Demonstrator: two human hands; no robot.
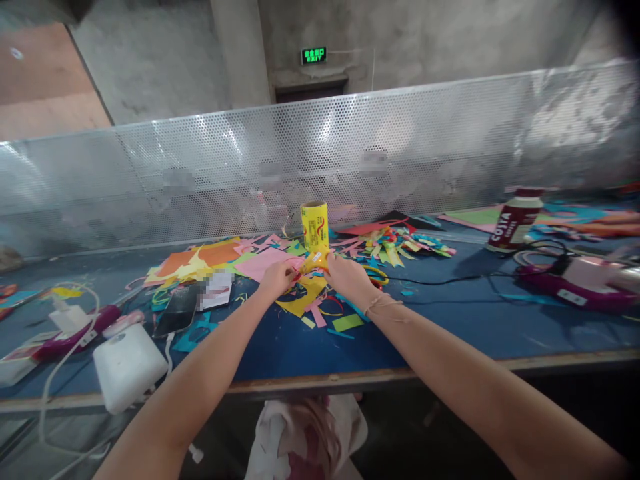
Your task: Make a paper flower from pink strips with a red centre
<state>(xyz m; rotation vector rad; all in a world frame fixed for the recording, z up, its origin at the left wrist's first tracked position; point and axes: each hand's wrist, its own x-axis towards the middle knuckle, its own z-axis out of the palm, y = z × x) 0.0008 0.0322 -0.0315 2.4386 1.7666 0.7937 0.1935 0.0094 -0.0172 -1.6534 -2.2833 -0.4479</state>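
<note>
My right hand [345, 272] is closed around a small yellow roll with a white label [316, 259], which looks like a tape roll. Just left of it my left hand [279, 279] pinches with thumb and fingers; a bit of red shows at the fingertips, too small to make out. Directly behind the hands an open-topped yellow printed cylinder [314, 225] stands upright. Beneath and around them lie loose paper scraps, among them a pink sheet [265, 263], a yellow piece [306, 299] and a green piece [348, 323].
A heap of looped paper strips [395, 245] lies right of the cylinder. Left are a phone [176, 310], a white charger box [129, 367] and a purple power strip [103, 320]. Right are a Costa bottle [515, 221], another power strip [575, 283] and cables. A perforated metal screen [320, 147] stands behind.
</note>
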